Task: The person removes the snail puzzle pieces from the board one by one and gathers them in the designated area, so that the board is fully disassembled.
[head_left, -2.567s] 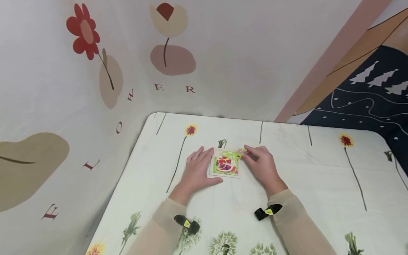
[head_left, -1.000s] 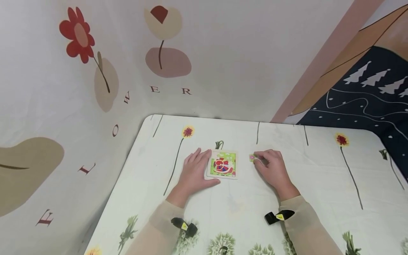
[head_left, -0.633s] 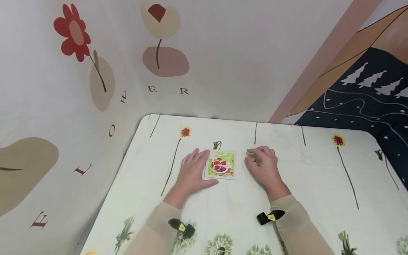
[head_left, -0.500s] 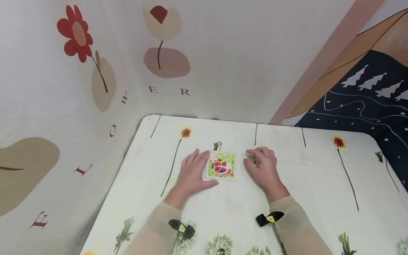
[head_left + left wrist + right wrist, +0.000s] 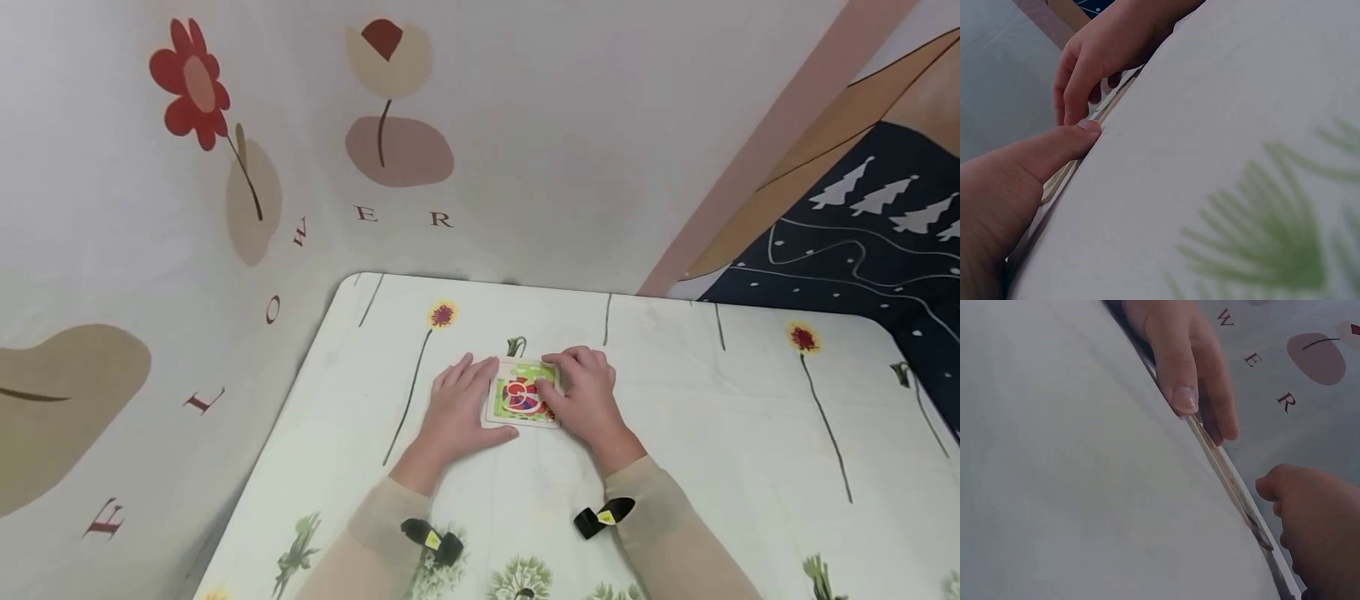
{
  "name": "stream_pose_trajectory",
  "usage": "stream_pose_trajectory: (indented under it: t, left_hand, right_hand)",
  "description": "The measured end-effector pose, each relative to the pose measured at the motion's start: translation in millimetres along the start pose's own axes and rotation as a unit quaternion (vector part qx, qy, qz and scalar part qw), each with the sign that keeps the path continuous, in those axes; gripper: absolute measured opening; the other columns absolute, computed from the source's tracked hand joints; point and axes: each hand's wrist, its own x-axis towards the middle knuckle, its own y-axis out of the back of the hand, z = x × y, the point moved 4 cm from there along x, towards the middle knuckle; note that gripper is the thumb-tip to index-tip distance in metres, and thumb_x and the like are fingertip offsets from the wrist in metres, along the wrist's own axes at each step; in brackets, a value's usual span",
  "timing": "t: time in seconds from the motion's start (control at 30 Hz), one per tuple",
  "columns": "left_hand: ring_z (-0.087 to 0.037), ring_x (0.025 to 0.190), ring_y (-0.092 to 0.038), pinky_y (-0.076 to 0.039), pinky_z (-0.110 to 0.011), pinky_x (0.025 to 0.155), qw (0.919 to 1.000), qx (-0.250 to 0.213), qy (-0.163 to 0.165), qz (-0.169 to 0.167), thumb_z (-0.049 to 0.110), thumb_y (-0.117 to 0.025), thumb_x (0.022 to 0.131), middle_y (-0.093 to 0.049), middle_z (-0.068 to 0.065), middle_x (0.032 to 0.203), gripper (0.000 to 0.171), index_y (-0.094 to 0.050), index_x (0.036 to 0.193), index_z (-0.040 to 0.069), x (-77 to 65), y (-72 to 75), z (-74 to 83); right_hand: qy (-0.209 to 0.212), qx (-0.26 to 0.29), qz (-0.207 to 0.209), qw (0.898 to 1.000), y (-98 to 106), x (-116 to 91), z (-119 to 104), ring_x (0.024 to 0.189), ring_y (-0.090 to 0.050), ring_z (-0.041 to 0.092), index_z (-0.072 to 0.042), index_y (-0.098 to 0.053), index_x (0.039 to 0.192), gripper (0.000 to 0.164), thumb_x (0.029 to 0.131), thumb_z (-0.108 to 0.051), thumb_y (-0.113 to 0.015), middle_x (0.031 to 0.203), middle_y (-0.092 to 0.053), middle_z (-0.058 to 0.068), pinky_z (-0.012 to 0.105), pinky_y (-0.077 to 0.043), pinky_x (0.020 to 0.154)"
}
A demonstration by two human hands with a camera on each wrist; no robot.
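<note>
Bracing puzzle board (image 5: 522, 398), left hand (image 5: 459, 406) flat, right hand (image 5: 582, 398) curled over it

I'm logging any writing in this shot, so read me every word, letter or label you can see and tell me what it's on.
"F L O W E R": loose dark red letters arcing across the wall cloth, from F up to R.
"W E R": the same letters in the right wrist view.
Yellow tags on the black wrist straps: too small to read.
Puzzle board: a picture, no readable words.

Puzzle board (image 5: 522, 400) on table (image 5: 720, 433), centre. Left hand (image 5: 459, 406) against its left edge, right hand (image 5: 583, 397) over its right side.
</note>
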Motion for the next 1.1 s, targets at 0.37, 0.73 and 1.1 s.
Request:
stream_pose_trajectory:
  t: [0.37,0.73,1.1]
  left_hand:
    - [-0.036,0.161,-0.022,-0.019,-0.055,0.125,1.0000,0.009,-0.002,-0.002,0.071,-0.080,0.082,-0.040,-0.005,0.169,0.113,-0.036,0.167,0.011,0.4,-0.9,0.7]
    - [-0.035,0.161,-0.021,-0.019,-0.055,0.126,0.9999,0.012,0.000,-0.004,0.071,-0.079,0.083,-0.039,-0.004,0.170,0.112,-0.035,0.168,0.011,0.5,-0.1,-0.9]
    - [-0.034,0.161,-0.022,-0.020,-0.056,0.125,0.9999,0.009,0.003,-0.004,0.071,-0.079,0.083,-0.039,-0.003,0.170,0.112,-0.035,0.168,0.013,1.3,-2.7,-2.3]
  right_hand:
    - [-0.017,-0.060,-0.019,0.998,-14.6,8.8,-11.6,0.104,-0.050,0.030,-0.015,-0.077,0.114,0.031,0.093,-0.037,-0.081,0.104,-0.062,0.003,0.058,-0.034,0.097]
    - [-0.045,-0.097,-0.039,0.993,-13.4,9.8,-21.2,0.110,-0.052,0.033,-0.016,-0.077,0.117,0.022,0.100,-0.030,-0.076,0.109,-0.066,0.006,0.061,-0.032,0.102]
    - [-0.067,-0.111,-0.059,0.990,-16.5,11.2,-24.3,0.116,-0.052,0.034,-0.013,-0.074,0.121,0.028,0.100,-0.031,-0.077,0.114,-0.066,0.007,0.062,-0.031,0.106]
